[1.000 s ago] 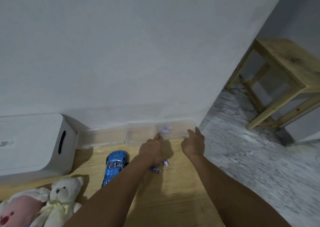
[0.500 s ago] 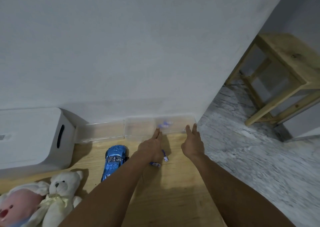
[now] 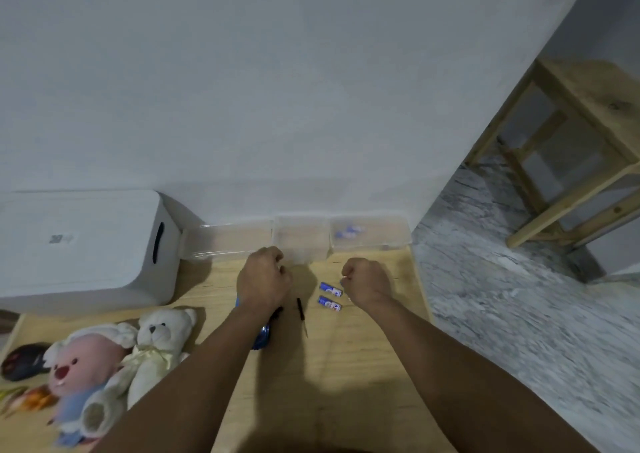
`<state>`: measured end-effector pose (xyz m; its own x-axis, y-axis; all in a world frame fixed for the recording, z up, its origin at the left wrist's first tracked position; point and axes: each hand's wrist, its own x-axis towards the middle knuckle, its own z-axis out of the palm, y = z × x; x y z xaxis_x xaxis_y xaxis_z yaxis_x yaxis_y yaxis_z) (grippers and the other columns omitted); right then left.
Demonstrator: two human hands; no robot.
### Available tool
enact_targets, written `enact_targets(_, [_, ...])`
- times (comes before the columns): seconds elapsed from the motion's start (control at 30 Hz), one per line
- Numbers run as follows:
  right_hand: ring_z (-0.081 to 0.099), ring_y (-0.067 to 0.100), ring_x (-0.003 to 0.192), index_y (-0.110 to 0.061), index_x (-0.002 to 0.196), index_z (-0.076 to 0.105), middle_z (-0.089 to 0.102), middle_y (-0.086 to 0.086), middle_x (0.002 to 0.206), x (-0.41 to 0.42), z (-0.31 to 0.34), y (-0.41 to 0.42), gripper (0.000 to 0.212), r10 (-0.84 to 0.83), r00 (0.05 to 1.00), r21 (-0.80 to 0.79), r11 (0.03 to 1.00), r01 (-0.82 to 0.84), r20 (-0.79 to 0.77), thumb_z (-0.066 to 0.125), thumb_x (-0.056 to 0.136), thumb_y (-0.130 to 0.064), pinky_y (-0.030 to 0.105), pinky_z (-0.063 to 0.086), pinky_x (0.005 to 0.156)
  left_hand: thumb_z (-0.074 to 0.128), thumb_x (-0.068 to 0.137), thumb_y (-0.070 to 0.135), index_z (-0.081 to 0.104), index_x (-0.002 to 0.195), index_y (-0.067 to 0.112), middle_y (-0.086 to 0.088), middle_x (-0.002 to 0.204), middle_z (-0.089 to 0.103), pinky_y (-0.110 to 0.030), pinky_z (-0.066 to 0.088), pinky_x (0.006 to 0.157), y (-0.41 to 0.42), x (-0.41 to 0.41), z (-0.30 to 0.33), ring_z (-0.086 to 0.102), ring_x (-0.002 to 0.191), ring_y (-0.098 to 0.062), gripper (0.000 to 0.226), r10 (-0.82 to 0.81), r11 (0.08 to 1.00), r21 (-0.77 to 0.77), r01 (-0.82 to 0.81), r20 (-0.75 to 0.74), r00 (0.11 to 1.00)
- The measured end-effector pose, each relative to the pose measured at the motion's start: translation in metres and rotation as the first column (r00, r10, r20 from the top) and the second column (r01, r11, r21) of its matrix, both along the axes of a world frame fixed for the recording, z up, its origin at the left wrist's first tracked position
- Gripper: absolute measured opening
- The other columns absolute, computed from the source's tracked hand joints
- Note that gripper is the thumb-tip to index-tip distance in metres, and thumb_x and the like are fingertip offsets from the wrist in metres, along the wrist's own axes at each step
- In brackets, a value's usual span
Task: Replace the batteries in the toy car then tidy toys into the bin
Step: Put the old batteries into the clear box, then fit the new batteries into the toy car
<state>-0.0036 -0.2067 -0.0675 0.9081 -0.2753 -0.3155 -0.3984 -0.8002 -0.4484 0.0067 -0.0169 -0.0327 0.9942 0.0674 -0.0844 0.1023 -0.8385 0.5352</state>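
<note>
— What's around you, from the left?

— Far left, a white bin (image 3: 86, 244) against the wall. Nearer, a dark object I can't make out (image 3: 24, 361), a pink plush (image 3: 83, 362) and a white teddy bear (image 3: 159, 348) lying on the wooden surface (image 3: 346, 383). Along the wall, three clear trays in a row: the left tray (image 3: 228, 241), the middle tray (image 3: 301, 238), and the right tray (image 3: 370, 232) with small blue-and-white pieces inside.

— And the car?

— The blue toy car (image 3: 263, 338) sits under my left forearm, which covers most of it; only a blue sliver shows. Just right of it lies a small screwdriver (image 3: 301, 315), then two batteries (image 3: 330, 296) side by side.

— Your grip?

— My left hand (image 3: 265, 283) is curled, just near the middle tray; I cannot tell whether it holds anything. My right hand (image 3: 367, 281) is curled too, just right of the batteries, and a bit of blue shows at its fingertips; I can't tell what that is.

— What changed?

— Half a second ago both hands reached to the right tray with fingers extended. Now they have pulled back nearer and closed. The car, then clear of my left arm, is now beneath it.
</note>
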Motion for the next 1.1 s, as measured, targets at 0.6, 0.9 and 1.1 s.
enact_targets(0.6, [0.06,0.024,0.092,-0.011,0.098,0.062,0.066,0.005,0.099,-0.01,0.016,0.011,0.018,-0.019,0.998,-0.125,0.992,0.012,-0.054,0.063,0.081,-0.019,0.027,0.045,0.067,0.078,0.069,0.036,0.045,0.123,0.011,-0.008,0.107,0.059,-0.036,0.049,0.075,0.056,-0.025,-0.023,0.059,0.097,-0.028,0.068,0.239,0.947,-0.12,-0.298,-0.355,0.904])
enact_targets(0.9, [0.068,0.021,0.076,-0.015,0.082,0.067,0.069,0.003,0.085,0.007,0.048,0.038,0.014,-0.139,0.99,0.375,0.918,0.131,-0.005,0.055,0.087,-0.011,0.032,0.057,0.065,0.051,0.081,0.021,0.058,0.1,0.002,-0.014,0.079,0.06,-0.035,0.049,0.065,0.082,-0.019,0.008,0.057,0.065,-0.027,0.028,-0.022,0.226,-0.756,-0.614,-0.635,0.773])
enact_targets(1.1, [0.066,0.018,0.08,-0.009,0.085,0.071,0.07,0.01,0.094,0.013,0.081,0.065,0.007,-0.086,0.996,0.672,0.738,0.069,-0.008,0.067,0.085,-0.004,0.023,0.055,0.064,0.058,0.087,0.036,0.068,0.111,0.007,-0.02,0.105,0.068,-0.049,0.046,0.095,0.085,-0.022,0.014,0.059,0.097,-0.035,0.039,-0.136,0.055,-0.809,-0.585,-0.587,0.798])
